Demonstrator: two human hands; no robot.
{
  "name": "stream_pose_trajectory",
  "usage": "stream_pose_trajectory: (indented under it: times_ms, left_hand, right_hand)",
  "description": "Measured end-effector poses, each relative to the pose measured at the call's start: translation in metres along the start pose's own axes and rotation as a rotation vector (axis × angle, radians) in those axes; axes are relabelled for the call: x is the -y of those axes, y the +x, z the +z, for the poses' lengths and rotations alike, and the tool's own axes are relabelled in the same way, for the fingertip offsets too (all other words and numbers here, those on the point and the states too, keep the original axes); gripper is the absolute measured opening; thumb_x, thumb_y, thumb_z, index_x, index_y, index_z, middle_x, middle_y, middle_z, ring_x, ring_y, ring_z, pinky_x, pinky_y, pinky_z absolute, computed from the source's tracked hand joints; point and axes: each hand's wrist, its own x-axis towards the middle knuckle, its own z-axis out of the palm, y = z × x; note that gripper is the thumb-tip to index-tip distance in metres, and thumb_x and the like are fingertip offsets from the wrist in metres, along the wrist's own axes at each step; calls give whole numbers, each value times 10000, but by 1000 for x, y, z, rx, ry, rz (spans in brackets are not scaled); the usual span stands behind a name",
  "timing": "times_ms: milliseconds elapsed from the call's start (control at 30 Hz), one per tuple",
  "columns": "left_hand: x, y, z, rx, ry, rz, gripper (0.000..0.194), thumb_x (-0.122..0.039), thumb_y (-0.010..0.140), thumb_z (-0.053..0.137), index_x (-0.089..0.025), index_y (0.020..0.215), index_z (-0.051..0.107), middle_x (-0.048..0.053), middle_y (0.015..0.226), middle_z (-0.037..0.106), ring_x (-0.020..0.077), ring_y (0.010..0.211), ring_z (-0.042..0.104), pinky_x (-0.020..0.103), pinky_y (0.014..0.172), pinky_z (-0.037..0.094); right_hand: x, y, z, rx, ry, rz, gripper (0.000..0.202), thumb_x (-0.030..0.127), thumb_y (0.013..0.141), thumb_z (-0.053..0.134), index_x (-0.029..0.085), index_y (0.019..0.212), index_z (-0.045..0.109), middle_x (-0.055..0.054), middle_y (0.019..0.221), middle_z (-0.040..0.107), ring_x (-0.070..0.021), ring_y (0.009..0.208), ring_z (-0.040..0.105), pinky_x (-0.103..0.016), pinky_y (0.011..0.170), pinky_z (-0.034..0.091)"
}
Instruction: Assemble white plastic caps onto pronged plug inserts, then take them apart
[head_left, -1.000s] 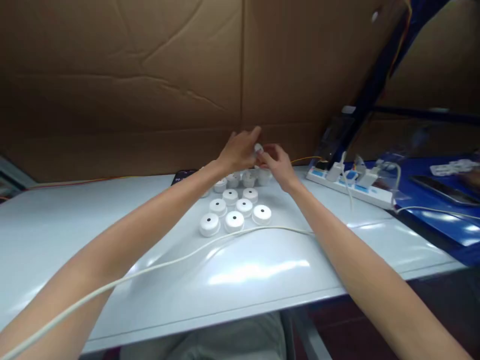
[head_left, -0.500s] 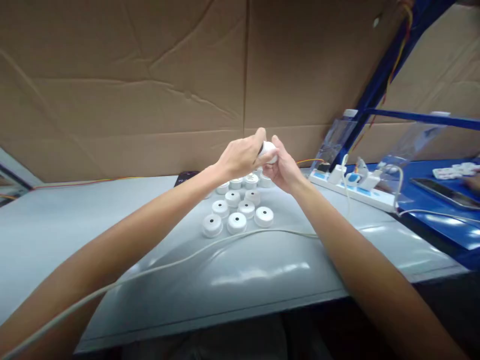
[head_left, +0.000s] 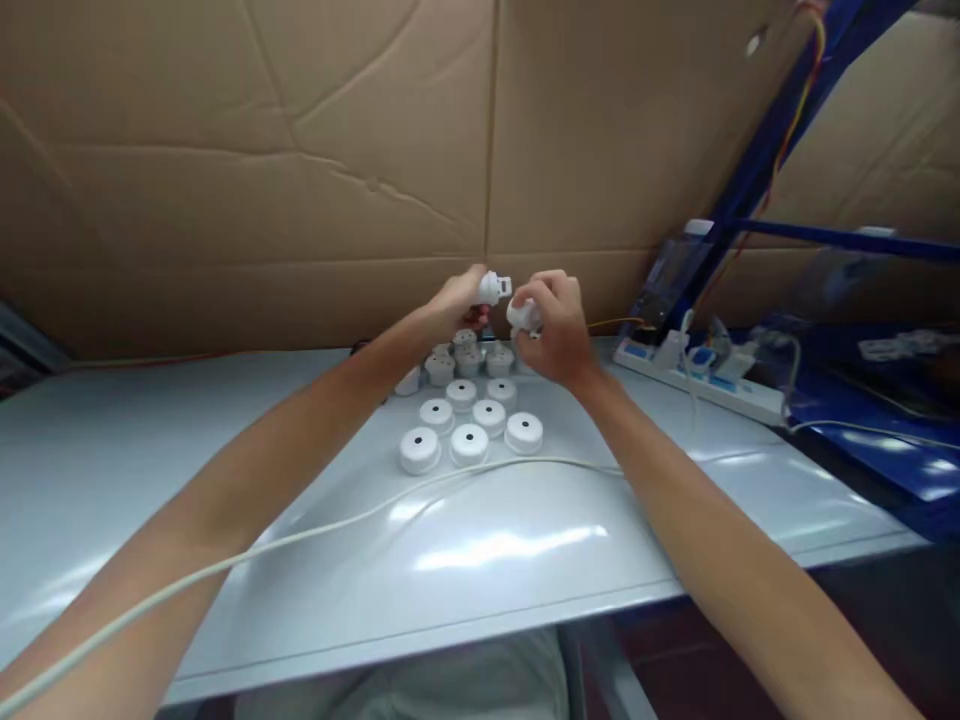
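Observation:
Over the back of the bench, my left hand [head_left: 456, 300] is closed around a white plastic part [head_left: 489, 289], cylindrical with a small slotted tab pointing right. My right hand [head_left: 559, 328] grips a white round plastic piece [head_left: 521, 315] by its sides. A narrow gap separates the two pieces. Below them stand several white round caps [head_left: 469, 445], each with a dark dot on top. Behind those caps, several white plastic parts [head_left: 440, 367] with uneven tops stand close together, partly hidden by my hands.
A pale cable [head_left: 375, 510] crosses the grey bench [head_left: 285, 590] in front of the caps and over my left forearm. To the right lies a white power strip [head_left: 750, 398] with plugs, beside a blue surface [head_left: 885, 445]. Cardboard [head_left: 300, 200] walls the back.
My hands were together on a white piece; now they are apart, each with a white part. My right hand has turned knuckles-up, and the left part's tab now shows.

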Motion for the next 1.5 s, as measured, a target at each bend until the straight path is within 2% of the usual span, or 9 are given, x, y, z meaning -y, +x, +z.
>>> stream_pose_trajectory:
  times_ms: [200, 333, 567, 633, 833, 1000, 1167, 1367, 1500]
  left_hand:
    - [7, -3, -12, 80, 10, 36, 35, -213, 822, 650, -183, 810, 639, 82, 921, 736, 157, 857, 690, 321, 832, 571]
    - [8, -7, -6, 81, 119, 46, 91, -151, 722, 664, -183, 773, 596, 64, 909, 722, 173, 861, 695, 306, 787, 575]
    - [9, 4, 6, -55, 625, 122, 454, -195, 635, 748, -183, 1069, 615, 123, 1168, 724, 274, 1041, 683, 338, 808, 557]
    - [9, 7, 6, -23, 757, 136, 458, -226, 611, 777, -179, 1047, 648, 122, 1148, 735, 305, 1049, 690, 350, 827, 557]
    - [6, 24, 9, 67, 944, 100, 461, -299, 532, 879, -162, 944, 726, 160, 1131, 744, 377, 1097, 700, 405, 920, 556]
    - [11, 37, 17, 71, 1053, 57, 512, -378, 467, 947, -187, 899, 751, 169, 1139, 758, 405, 1234, 644, 457, 1047, 498]
    - [9, 35, 13, 89, 1058, 77, 444, -418, 477, 953, -195, 801, 748, 135, 1038, 778, 383, 1169, 672, 428, 1016, 506]
    - [-14, 10, 13, 141, 838, 252, 332, -496, 905, 620, -193, 938, 751, 83, 988, 778, 234, 934, 721, 302, 800, 538]
    - [-23, -10, 23, 184, 631, 488, 364, -466, 950, 565, -154, 1092, 686, 92, 1009, 763, 211, 841, 705, 292, 738, 516]
  right_hand:
    - [-2, 3, -10, 574, 16, 175, 262, 173, 609, 700, 238, 861, 671, -41, 937, 678, -241, 832, 610, -331, 701, 454]
    - [-3, 2, -16, 902, -27, 343, 257, 262, 569, 835, 245, 780, 690, -17, 768, 688, -210, 654, 604, -305, 564, 395]
    - [-8, 3, -21, 1009, 16, 365, 305, 365, 533, 915, 248, 741, 724, -10, 744, 704, -200, 641, 616, -298, 559, 416]
    - [-10, 5, -23, 958, 42, 345, 257, 410, 608, 871, 239, 668, 688, -8, 700, 685, -192, 631, 598, -298, 557, 392]
    - [-17, 4, -11, 288, -115, 526, 225, 381, 798, 641, 237, 646, 560, -47, 695, 640, -227, 709, 589, -332, 640, 413]
    - [-23, -11, 5, 299, -194, 498, 306, 456, 785, 683, 218, 973, 647, -150, 1116, 708, -325, 1006, 655, -392, 791, 497]
    - [-33, -16, 9, 393, -134, 553, 357, 521, 814, 661, 218, 1002, 660, -157, 1079, 743, -343, 1026, 672, -405, 821, 498]
    - [-44, -4, 10, -59, 389, 862, 241, 471, 800, 647, 239, 777, 584, -89, 868, 716, -283, 928, 660, -365, 776, 518]
    - [-40, 4, 13, -113, 771, 978, 327, 552, 911, 495, 256, 781, 544, 1, 664, 619, -178, 599, 594, -290, 554, 503]
